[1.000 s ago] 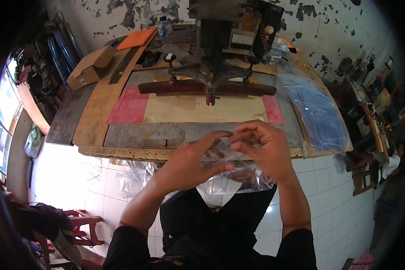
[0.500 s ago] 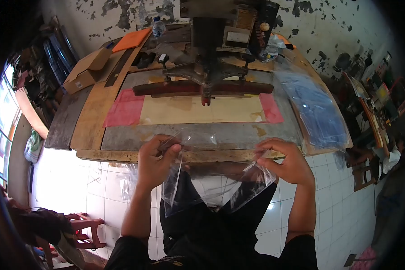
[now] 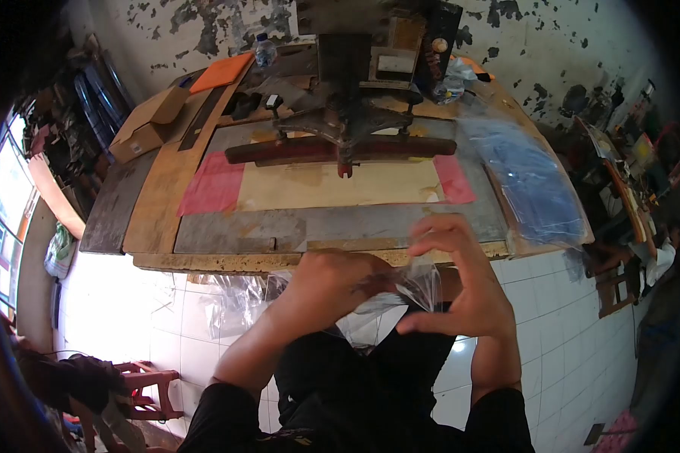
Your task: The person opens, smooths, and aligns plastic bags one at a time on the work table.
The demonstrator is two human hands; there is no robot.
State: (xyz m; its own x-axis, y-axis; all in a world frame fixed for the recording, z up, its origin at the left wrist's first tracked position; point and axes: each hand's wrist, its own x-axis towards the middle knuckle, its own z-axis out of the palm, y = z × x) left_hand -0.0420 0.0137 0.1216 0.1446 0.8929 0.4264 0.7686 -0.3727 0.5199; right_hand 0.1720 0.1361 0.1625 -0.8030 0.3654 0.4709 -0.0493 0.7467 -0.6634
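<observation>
A clear plastic sheet (image 3: 425,287) is bunched over my lap, just below the table's front edge. My left hand (image 3: 332,287) is closed on it with the back of the hand upward, so its fingertips are mostly hidden. To its right, my right hand (image 3: 468,279) is slightly blurred. Its thumb and fingers are spread apart around the loose end of the plastic, apparently gripping nothing. In front of both hands, a press with a dark red bar (image 3: 340,149) stands over a cream sheet (image 3: 332,186) with pink ends.
A stack of bluish clear plastic sheets (image 3: 536,189) lies on the table's right side. An open cardboard box (image 3: 149,124), an orange folder (image 3: 223,72) and a water bottle (image 3: 264,51) are at the back left. More clear plastic (image 3: 234,306) hangs below the front edge. A red stool (image 3: 151,389) stands lower left.
My left hand has moved right across my lap, gathering the plastic that was stretched between both hands. My right hand has let go and spread its fingers.
</observation>
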